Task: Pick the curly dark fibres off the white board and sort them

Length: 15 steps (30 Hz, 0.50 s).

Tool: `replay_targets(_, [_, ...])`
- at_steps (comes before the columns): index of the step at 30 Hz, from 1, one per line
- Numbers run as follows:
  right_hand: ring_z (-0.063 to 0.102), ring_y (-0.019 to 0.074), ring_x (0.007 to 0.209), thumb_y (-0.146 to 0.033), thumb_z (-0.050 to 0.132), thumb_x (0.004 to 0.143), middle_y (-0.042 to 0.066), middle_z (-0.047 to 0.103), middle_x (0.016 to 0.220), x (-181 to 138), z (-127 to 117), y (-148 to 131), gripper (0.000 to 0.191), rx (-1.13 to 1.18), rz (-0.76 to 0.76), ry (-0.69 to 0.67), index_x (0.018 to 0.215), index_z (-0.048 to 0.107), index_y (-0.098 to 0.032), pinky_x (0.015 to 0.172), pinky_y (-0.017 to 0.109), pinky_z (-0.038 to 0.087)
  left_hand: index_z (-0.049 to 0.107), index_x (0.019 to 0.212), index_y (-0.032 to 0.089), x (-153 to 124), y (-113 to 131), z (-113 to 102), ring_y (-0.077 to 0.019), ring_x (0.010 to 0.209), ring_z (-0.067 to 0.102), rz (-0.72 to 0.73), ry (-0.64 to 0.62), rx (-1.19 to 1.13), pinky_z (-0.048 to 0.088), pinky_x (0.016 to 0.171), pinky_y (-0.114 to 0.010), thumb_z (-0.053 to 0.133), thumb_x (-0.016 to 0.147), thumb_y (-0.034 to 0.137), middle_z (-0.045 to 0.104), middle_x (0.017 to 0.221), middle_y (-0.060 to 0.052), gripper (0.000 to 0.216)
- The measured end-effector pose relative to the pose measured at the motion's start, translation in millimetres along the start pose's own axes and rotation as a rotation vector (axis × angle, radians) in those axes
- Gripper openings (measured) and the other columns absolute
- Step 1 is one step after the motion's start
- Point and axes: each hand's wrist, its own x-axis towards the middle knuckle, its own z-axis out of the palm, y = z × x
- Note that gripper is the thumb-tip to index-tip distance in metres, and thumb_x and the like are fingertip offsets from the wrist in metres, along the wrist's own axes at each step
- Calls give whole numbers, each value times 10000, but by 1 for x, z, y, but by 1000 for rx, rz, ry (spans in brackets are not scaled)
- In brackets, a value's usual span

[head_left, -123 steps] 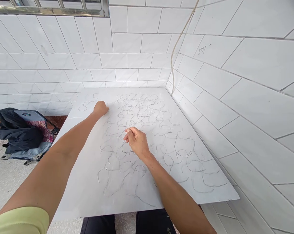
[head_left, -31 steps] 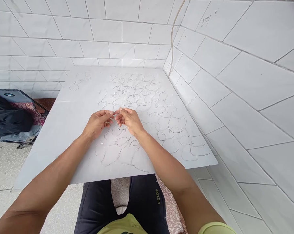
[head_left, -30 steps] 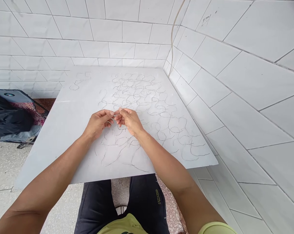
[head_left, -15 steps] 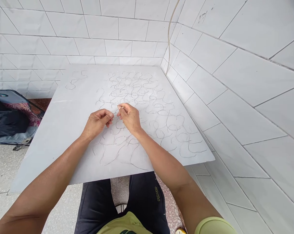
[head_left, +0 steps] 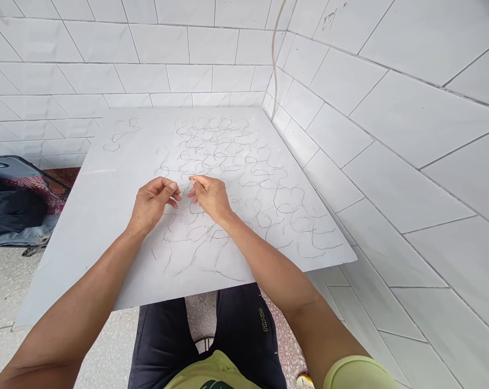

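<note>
Many thin, dark, curled strands, like fine wire or thread, lie spread over a white board [head_left: 66,259]. Over the middle of it, my left hand [head_left: 152,204] pinches thumb against forefinger, the other fingers curled loosely. Close to its right, my right hand [head_left: 212,200] also has thumb and forefinger pressed together. A small gap parts the two sets of fingertips. Whatever sits in either pinch is too fine to make out. Loose strands [head_left: 214,232] lie below and around both hands, some crossing one another. A few separate strands [head_left: 112,145] are at the board's far left.
White tiled walls [head_left: 390,146] border the board at the back and right. A pale cable [head_left: 274,59] hangs down in the corner. On the left, a folding chair [head_left: 9,167] carries dark cloth [head_left: 13,208]. My knees [head_left: 159,335] are under the front edge.
Both hands have shifted slightly left in the view, as the whole scene has moved a little. The gap between the fingertips looks a touch wider, and both pinches stay closed.
</note>
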Motion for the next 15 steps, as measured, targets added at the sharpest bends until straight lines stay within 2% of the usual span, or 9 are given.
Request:
replay_targets(3, [673,170,607,-414,573,1024,35,739,782,0,2,1,263,-29,28,-23,933,745,-237,462,261,395,686,832,182,1,-2,0,-183,795,673,14,22,12,577,656,-307,714,925,392,694,917,-72,231])
replay_targets(7, [677,169,589,-374,560,1018,38,748,775,-1,3,0,316,-61,43,-65,756,647,-222,448,265,388,663,829,181,1,-1,0,-181,800,686,0,30,-29,577,664,-307,724,913,383,701,929,-73,227])
replay_targets(11, [700,175,624,-370,561,1017,33,739,743,-3,5,-3,367,-34,39,-92,682,561,-221,481,262,425,595,889,199,0,2,4,-163,734,693,-95,-71,-175,568,653,-314,699,934,438,731,999,-75,265])
replay_targets(15, [721,177,674,-424,558,1031,31,740,749,-5,5,-8,368,18,8,-145,725,580,-221,518,255,466,535,857,212,-1,2,5,-141,628,646,-155,-99,-233,556,646,-315,666,961,438,671,808,-13,281])
